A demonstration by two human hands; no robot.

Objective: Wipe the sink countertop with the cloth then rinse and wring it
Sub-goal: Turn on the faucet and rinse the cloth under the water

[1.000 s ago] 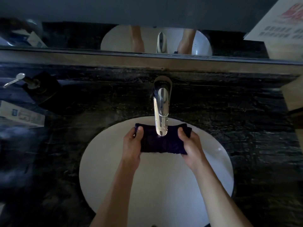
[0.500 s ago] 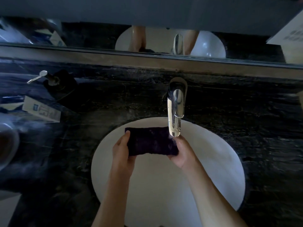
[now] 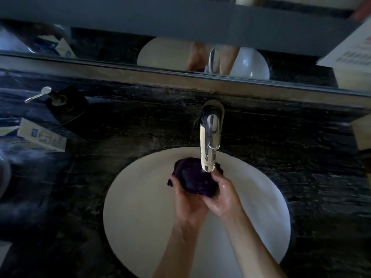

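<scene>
A dark purple cloth is bunched into a wad over the white oval sink basin, right under the spout of the chrome faucet. My left hand cups the wad from below and the left. My right hand presses it from the right, fingers wet and shiny. Both hands touch each other around the cloth. The dark marble countertop surrounds the basin.
A dark soap dispenser with a silver pump stands at the back left. A small white carton lies beside it. A mirror runs along the back wall, with a printed sheet at the far right.
The cloth was stretched flat between both hands; now it is crumpled into a ball and my hands have come together around it under the spout.
</scene>
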